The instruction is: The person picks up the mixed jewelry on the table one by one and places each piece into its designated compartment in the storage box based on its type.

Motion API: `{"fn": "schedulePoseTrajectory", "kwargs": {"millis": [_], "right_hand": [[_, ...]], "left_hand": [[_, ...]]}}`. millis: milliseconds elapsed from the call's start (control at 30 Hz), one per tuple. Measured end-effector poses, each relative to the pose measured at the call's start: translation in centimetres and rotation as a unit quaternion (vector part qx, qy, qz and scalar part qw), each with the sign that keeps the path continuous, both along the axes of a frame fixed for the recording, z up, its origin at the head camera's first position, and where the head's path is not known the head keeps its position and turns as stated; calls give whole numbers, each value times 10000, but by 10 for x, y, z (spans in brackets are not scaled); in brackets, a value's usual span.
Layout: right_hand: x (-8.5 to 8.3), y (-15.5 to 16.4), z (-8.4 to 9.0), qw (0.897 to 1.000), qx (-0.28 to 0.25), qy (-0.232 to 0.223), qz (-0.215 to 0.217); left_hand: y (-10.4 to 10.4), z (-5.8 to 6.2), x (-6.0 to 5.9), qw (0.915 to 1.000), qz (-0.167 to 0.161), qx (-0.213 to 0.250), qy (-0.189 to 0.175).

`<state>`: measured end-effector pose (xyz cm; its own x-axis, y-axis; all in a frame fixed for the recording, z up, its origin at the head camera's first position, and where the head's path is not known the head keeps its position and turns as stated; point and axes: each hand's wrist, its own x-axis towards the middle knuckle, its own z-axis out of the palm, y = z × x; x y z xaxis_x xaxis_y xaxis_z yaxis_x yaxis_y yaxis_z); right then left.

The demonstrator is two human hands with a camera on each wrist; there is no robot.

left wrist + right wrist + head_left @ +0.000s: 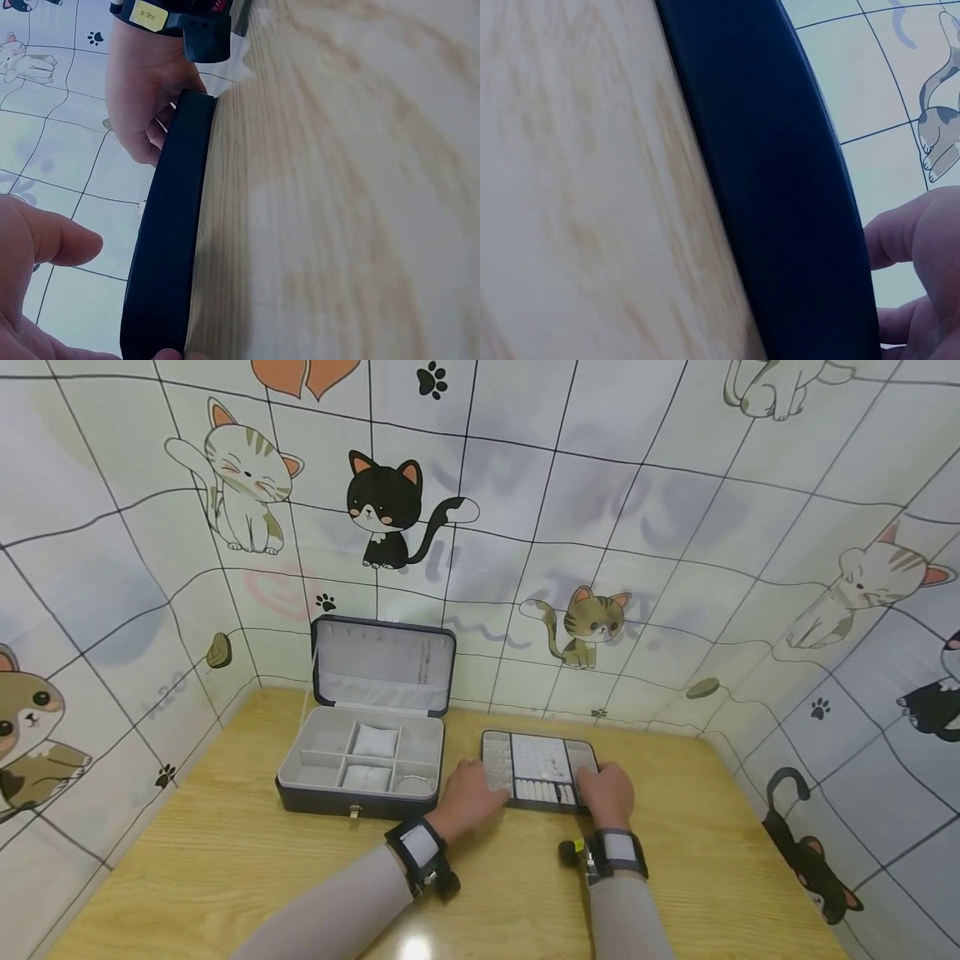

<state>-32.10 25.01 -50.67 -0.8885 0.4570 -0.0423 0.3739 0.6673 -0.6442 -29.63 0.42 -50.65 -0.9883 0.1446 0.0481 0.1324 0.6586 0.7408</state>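
A shallow dark-sided jewelry tray (539,758) lies on the table, its pale compartments holding small pieces of jewelry. At its left end is my left hand (471,795), thumb by the front corner. In the left wrist view, one left finger (64,241) stands out above the tray's dark side (169,225), while a fingertip (169,354) meets its lower edge. My right hand (606,793) grips the opposite end, fingers bent over the rim. From the right wrist, its fingers (892,240) show at the tray's top edge (780,165).
Left of the tray stands an open jewelry box (322,774), lid (382,664) raised toward the wall. Two small cushions (374,741) and a bracelet (414,785) lie in its compartments. Cat-printed cloth (495,527) encloses the wooden table (225,860) at the back and sides.
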Motion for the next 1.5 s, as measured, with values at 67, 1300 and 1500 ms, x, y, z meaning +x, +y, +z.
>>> {"fn": "schedulePoseTrajectory", "kwargs": {"millis": [67,1300,1500], "right_hand": [[0,1,-1,10000,28,21,-21],[6,13,26,9905,-1040,812,-395],[7,17,32,9886,-991,1017,-491]], "left_hand": [[0,0,1,10000,-11,20,-50],[-3,22,10,9898,245,1343,399],[-5,31,10,9877,302,1415,587]]}}
